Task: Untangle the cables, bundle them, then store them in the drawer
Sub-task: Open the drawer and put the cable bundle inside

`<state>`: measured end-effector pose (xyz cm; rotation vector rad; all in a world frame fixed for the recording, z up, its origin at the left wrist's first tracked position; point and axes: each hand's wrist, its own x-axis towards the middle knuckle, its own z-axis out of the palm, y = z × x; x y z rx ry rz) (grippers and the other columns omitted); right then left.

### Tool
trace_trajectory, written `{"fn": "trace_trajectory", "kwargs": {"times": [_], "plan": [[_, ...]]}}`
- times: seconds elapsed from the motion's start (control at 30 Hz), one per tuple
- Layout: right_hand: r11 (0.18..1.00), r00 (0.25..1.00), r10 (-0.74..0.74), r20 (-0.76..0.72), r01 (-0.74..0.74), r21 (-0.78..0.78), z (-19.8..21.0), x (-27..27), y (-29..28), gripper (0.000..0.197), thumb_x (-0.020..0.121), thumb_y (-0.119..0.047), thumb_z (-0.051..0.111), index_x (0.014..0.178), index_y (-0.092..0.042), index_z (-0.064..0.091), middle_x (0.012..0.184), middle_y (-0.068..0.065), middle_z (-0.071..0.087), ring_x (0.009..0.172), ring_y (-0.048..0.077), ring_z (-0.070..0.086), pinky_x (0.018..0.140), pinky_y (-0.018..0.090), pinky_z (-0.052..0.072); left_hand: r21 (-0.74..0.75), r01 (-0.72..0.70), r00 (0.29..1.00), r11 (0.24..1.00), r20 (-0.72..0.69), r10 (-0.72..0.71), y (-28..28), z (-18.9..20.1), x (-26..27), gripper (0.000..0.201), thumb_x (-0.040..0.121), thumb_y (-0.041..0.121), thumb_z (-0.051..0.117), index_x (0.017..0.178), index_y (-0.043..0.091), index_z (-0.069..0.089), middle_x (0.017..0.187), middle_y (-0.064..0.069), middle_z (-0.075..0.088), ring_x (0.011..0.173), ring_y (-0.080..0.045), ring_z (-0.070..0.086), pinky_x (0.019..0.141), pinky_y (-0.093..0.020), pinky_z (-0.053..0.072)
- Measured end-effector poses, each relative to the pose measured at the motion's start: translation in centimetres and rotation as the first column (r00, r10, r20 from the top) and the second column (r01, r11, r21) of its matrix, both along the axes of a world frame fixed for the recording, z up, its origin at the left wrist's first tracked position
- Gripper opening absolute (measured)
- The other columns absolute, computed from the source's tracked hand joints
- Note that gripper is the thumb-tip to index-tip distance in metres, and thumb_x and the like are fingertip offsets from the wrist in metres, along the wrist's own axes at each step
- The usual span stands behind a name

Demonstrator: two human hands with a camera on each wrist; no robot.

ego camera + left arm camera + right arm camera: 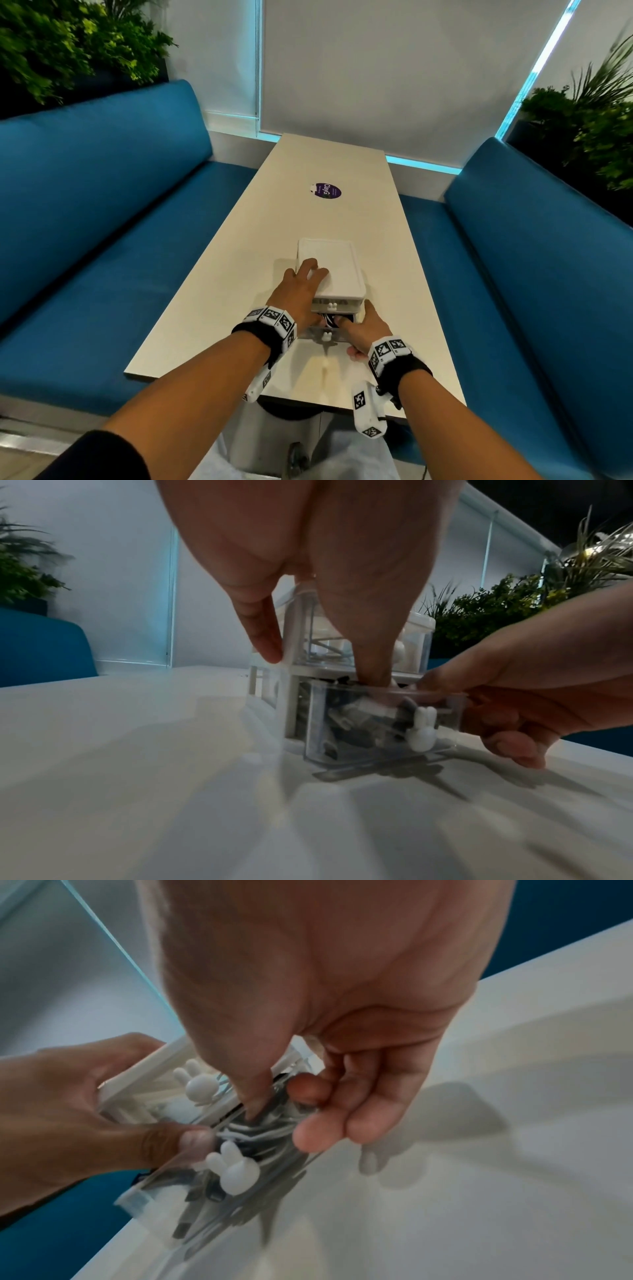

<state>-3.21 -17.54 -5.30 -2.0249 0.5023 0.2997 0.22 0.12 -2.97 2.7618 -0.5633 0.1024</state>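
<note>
On my left a blue bench runs along the white table, with green plants behind its backrest.

My left hand lies over the left side of the small white drawer unit, fingers spread across its lid. In the left wrist view the thumb of this hand reaches down into the pulled-out lower drawer and presses on the black and white cables packed inside it; I count this hand as gripping the unit, thumb and fingers clamped about its side.

The lower drawer is clear plastic with a white rabbit-shaped knob on its front, and it stands partly out of the unit toward me. The upper drawer sits closed above it, with its own rabbit knob.

My right hand is at the drawer's right end. In the right wrist view its thumb pokes into the cables while the curled fingers wrap the drawer's outer side wall, so it holds the drawer.

Farther up the table lies a round purple sticker. On the right stand a second blue bench and more plants.
</note>
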Motion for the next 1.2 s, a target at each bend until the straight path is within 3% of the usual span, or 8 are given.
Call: {"fn": "trace_trajectory", "kwargs": {"times": [0.13, 0.37, 0.43, 0.53, 0.6, 0.8, 1.0, 1.2], "plan": [[0.995, 0.996, 0.091, 0.009, -0.091, -0.041, 0.7, 0.4, -0.2, 0.044, 0.084, -0.040, 0.063, 0.124, -0.031, 0.048, 0.090, 0.008, 0.070, 0.050, 0.022, 0.067, 0.047, 0.026, 0.054, -0.042, 0.035, 0.999, 0.998, -0.009, -0.036, 0.6, 0.1, 0.3, 0.086, 0.072, 0.027, 0.078, 0.145, 0.029, 0.033, 0.147, 0.005, 0.023, 0.104, -0.029, 0.045, 0.087, -0.037, 0.047], [0.928, 0.938, 0.343, -0.050, -0.331, 0.171, 0.9, 0.6, -2.4, 0.061, 0.086, -0.032, 0.069, 0.136, -0.030, 0.034, 0.069, 0.010, 0.071, 0.073, 0.030, 0.072, 0.079, 0.045, 0.060, -0.411, 0.062, 0.979, 0.909, -0.152, -0.135, 4.1, -0.6, 0.3, 0.101, 0.071, 0.036, 0.072, 0.154, 0.026, 0.014, 0.159, 0.010, 0.014, 0.143, -0.017, 0.029, 0.112, -0.037, 0.037], [0.911, 0.923, 0.383, -0.025, -0.373, 0.176, 0.6, 0.5, -2.3, 0.074, 0.081, -0.026, 0.076, 0.139, -0.028, 0.031, 0.074, 0.012, 0.072, 0.068, 0.028, 0.069, 0.073, 0.041, 0.060, -0.432, 0.030, 0.978, 0.902, -0.173, -0.115, 3.5, -1.1, -0.4, 0.119, 0.064, 0.044, 0.074, 0.155, 0.023, 0.001, 0.161, 0.010, 0.002, 0.145, -0.010, 0.014, 0.119, -0.032, 0.022], [0.909, 0.909, 0.417, 0.016, -0.417, 0.001, 0.3, 0.3, -2.0, 0.080, 0.078, -0.034, 0.078, 0.142, -0.026, 0.030, 0.079, 0.005, 0.074, 0.061, 0.019, 0.070, 0.058, 0.028, 0.055, -0.474, -0.061, 0.978, 0.878, -0.202, -0.041, 2.5, -2.1, -1.2, 0.131, 0.066, 0.030, 0.083, 0.154, 0.022, -0.015, 0.158, 0.016, -0.017, 0.140, -0.003, 0.003, 0.115, -0.023, 0.015], [0.893, 0.909, 0.416, 0.012, -0.407, -0.192, 0.4, 0.3, -2.0, 0.072, 0.078, -0.045, 0.073, 0.137, -0.030, 0.035, 0.080, 0.001, 0.075, 0.058, 0.014, 0.070, 0.056, 0.024, 0.054, -0.518, -0.114, 0.971, 0.848, -0.240, -0.016, 2.4, -2.6, -1.2, 0.131, 0.068, 0.024, 0.085, 0.154, 0.021, -0.014, 0.159, 0.013, -0.014, 0.143, -0.004, 0.007, 0.113, -0.021, 0.017], [0.806, 0.909, 0.416, 0.002, -0.367, -0.464, -0.4, 1.3, -2.2, 0.056, 0.073, -0.053, 0.067, 0.122, -0.033, 0.048, 0.077, -0.001, 0.071, 0.071, 0.019, 0.069, 0.073, 0.032, 0.057, -0.636, -0.163, 0.951, 0.754, -0.305, -0.052, 3.3, -2.7, -0.6, 0.105, 0.076, 0.028, 0.080, 0.154, 0.031, 0.011, 0.149, 0.010, 0.037, 0.126, -0.013, 0.049, 0.105, -0.035, 0.046], [0.869, 0.892, 0.452, -0.014, -0.444, -0.217, -0.4, 1.5, -2.2, 0.074, 0.070, -0.067, 0.064, 0.128, -0.031, 0.036, 0.082, -0.002, 0.075, 0.075, 0.016, 0.072, 0.079, 0.037, 0.057, -0.639, -0.173, 0.971, 0.750, -0.238, 0.021, 2.6, -3.5, -0.1, 0.098, 0.068, 0.025, 0.082, 0.143, 0.035, 0.020, 0.135, 0.007, 0.041, 0.115, -0.018, 0.055, 0.098, -0.039, 0.049], [0.880, 0.896, 0.443, 0.028, -0.428, -0.207, -0.3, 1.2, -2.5, 0.059, 0.086, -0.054, 0.060, 0.132, -0.024, 0.038, 0.077, -0.003, 0.074, 0.067, 0.015, 0.072, 0.072, 0.032, 0.058, -0.560, -0.128, 0.974, 0.819, -0.228, -0.003, 2.7, -2.7, -0.1, 0.096, 0.075, 0.026, 0.082, 0.149, 0.038, 0.022, 0.142, 0.008, 0.031, 0.114, -0.017, 0.053, 0.096, -0.032, 0.049]]}}
